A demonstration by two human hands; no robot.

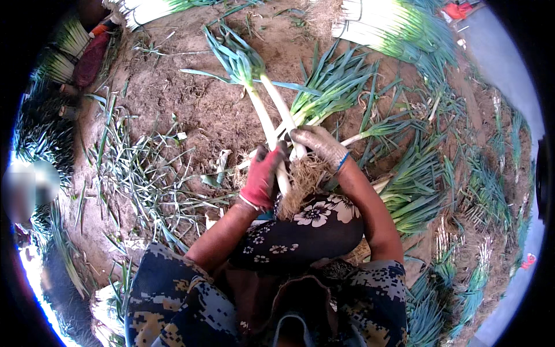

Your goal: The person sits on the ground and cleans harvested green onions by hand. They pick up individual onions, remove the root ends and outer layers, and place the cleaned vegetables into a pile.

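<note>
The person sits on bare soil with a few green onions (272,118) held up over a flower-patterned knee (315,222). The left hand (261,176), in a red glove, has its fingers wrapped tight round the white stalks just above the roots. The right hand (319,146), in a dirty pale glove, is curled over the same stalks just beside it, fingers closed on them near the tangled root clump (303,182).

These onions look light but long and top-heavy; the white shanks seem firm enough to grip hard, while the green tops would likely bend or bruise. The low white part is the sensible place to hold.

Beyond the held onions lies a loose pile of untrimmed onions (341,87), and tied bundles (393,26) sit farther off. Left of the knee, stripped leaves and trimmings (144,173) litter the ground, and more onions crowd in right of the knee.
</note>
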